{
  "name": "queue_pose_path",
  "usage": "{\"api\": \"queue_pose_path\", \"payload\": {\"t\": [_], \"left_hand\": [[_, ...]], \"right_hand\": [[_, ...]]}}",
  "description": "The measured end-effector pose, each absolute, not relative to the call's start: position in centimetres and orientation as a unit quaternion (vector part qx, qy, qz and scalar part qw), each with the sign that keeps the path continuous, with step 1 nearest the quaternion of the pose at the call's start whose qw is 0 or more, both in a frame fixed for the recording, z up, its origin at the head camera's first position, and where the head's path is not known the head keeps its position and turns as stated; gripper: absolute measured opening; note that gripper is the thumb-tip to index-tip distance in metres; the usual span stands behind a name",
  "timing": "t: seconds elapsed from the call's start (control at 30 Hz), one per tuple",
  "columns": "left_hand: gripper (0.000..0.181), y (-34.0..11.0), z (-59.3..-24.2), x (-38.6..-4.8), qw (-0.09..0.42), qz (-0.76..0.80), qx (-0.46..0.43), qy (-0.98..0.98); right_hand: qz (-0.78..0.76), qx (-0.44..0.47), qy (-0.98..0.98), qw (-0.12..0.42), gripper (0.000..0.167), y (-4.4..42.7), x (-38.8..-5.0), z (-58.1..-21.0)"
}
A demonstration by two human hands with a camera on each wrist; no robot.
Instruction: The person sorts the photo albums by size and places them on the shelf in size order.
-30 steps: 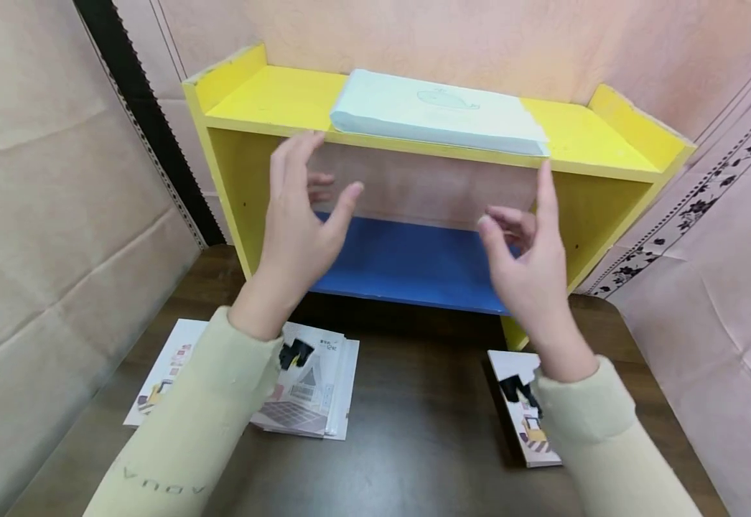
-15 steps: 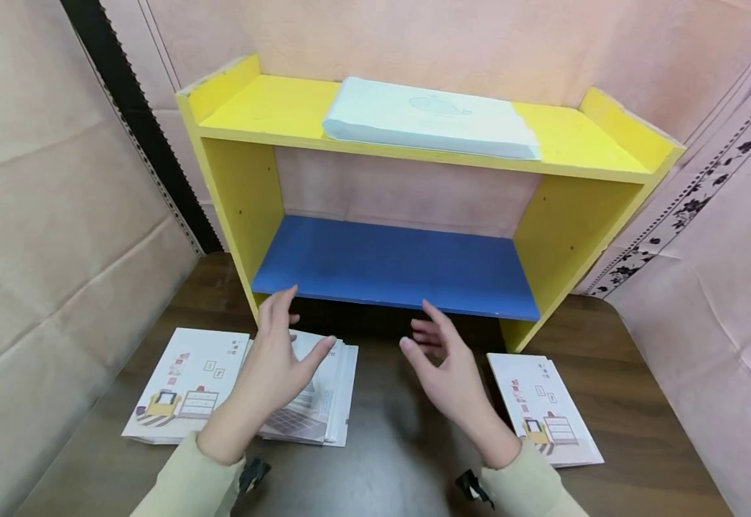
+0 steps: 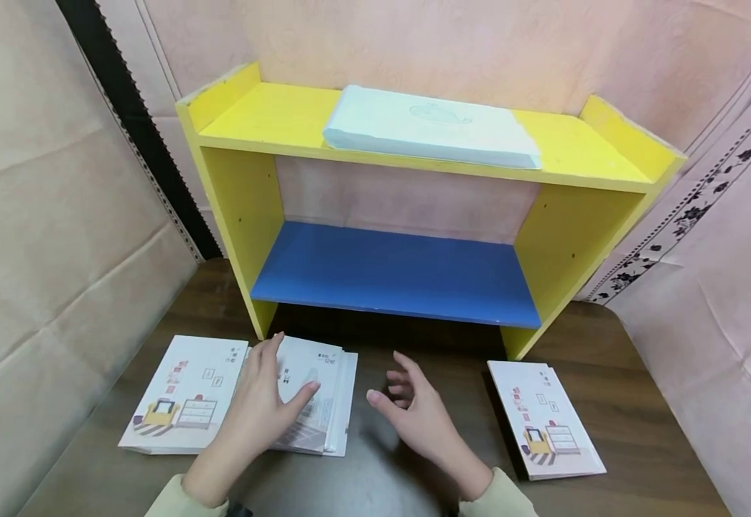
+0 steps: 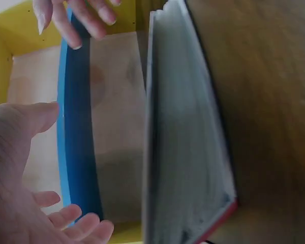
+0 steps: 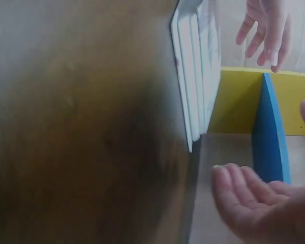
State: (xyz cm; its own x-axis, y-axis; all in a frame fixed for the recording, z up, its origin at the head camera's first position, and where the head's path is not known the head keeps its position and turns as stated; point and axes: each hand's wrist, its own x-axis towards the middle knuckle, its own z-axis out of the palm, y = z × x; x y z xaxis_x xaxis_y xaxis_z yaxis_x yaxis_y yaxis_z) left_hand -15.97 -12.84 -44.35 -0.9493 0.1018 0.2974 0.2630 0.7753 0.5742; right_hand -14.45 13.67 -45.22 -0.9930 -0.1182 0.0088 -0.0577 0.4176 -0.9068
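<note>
Booklet stack [image 3: 321, 362] lies on the counter [image 3: 653, 409], partly hidden by the left hand [image 3: 255, 411]; right hand [image 3: 419, 415] is near, fingers of both relaxed. Yellow-blue shelf [image 3: 395, 273] stands behind.

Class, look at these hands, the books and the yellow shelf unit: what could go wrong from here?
1. The middle book stack has uneven edges, so books might slide apart if lifted together.
2. The left book stack lies close beside it, so the left hand could knock it askew.
3. The pale blue package lies along the top shelf's front edge; a bump might tip it off.
</note>
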Motion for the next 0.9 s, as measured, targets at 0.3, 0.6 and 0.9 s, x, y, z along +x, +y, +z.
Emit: {"api": "queue_pose_path", "payload": {"t": [0.3, 0.6, 0.9], "left_hand": [[0.099, -13.4, -45.8, -15.8, 0.107, -0.332, -0.048, -0.936], [0.116, -13.4, -46.5, -16.0, 0.04, -0.338, -0.016, -0.94], [0.119, -13.4, -47.1, -16.2, -0.011, -0.327, -0.03, -0.944]], "right_hand": [[-0.608, 0.0, 0.777, 0.162, 0.082, 12.5, -13.5, -46.6], [-0.689, 0.011, 0.687, 0.23, 0.077, 12.0, -13.5, -46.9], [-0.73, 0.053, 0.638, 0.239, 0.092, 11.3, -13.6, -46.3]]}}
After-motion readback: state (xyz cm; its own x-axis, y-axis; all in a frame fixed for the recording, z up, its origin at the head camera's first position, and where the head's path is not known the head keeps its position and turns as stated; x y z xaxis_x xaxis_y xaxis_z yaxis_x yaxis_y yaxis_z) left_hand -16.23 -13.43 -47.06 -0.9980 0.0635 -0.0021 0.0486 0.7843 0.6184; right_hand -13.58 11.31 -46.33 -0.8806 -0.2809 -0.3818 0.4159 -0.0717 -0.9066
